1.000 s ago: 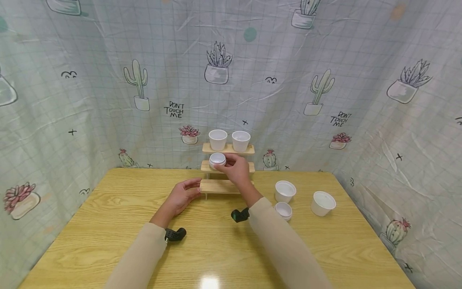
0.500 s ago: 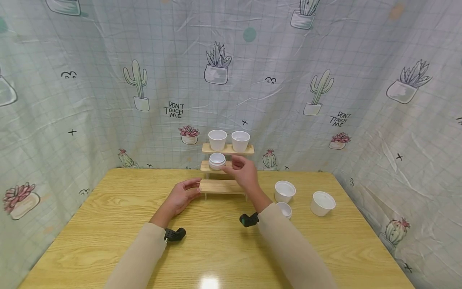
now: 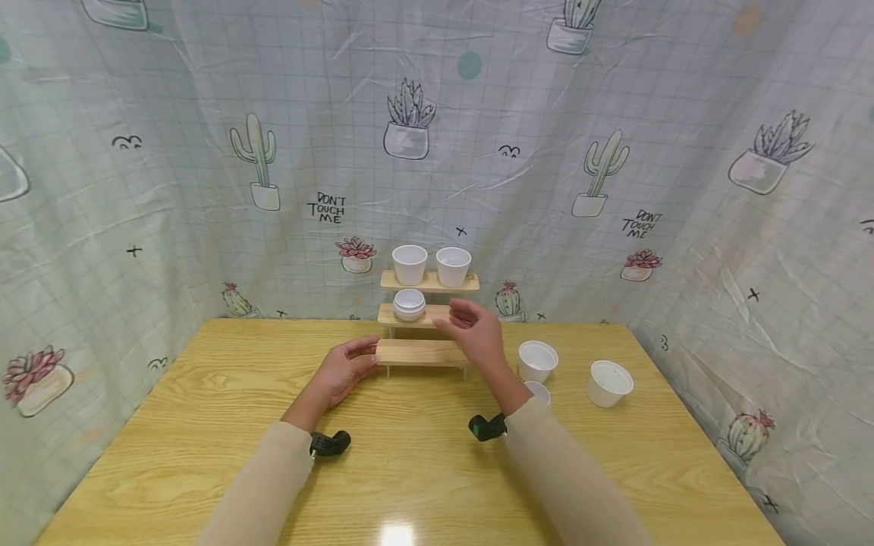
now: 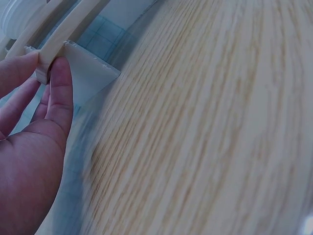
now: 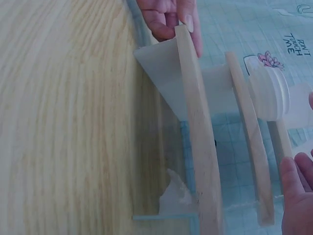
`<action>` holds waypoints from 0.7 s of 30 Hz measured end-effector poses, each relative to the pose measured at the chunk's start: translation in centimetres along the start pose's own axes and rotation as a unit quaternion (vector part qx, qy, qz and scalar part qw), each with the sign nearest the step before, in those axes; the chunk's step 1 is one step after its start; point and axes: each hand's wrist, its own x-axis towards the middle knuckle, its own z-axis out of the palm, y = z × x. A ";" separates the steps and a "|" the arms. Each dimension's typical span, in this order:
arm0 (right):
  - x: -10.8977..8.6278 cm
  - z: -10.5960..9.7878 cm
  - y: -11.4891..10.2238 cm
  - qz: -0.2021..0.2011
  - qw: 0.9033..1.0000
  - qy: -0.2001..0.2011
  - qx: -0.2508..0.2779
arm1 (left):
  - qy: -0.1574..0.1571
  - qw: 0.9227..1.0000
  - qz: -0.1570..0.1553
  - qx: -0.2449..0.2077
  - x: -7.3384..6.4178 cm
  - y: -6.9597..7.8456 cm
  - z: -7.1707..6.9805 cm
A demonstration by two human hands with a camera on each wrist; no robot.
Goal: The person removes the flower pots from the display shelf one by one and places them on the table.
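A person in pale sleeves (image 3: 269, 474) works at a wood-grain tabletop (image 3: 171, 455), the left hand (image 3: 341, 373) pinching the left end of the lowest board (image 3: 418, 353) of a three-tier wooden stand (image 3: 385, 315). The right hand (image 3: 476, 334) hovers at the middle tier, thumb and fingers parted, just to the right of a small white tub (image 3: 409, 305). That tub sits upright toward the tier's left end, its ridged rim facing up and its pale inside showing. Two taller white cups (image 3: 410, 265) stand upright, side by side, on the top tier; their contents cannot be made out. To the right, an open white cup (image 3: 538, 361) stands near a smaller tub (image 3: 539, 392), partly hidden by the right arm, with another white cup (image 3: 610, 384) farther right. A cactus-print curtain (image 3: 512, 91) hangs behind.
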 end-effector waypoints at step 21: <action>-2.6 -3.4 -0.4 0.028 0.999 -0.001 0.038 | -0.009 1.000 0.003 0.003 0.1 0.0 0.0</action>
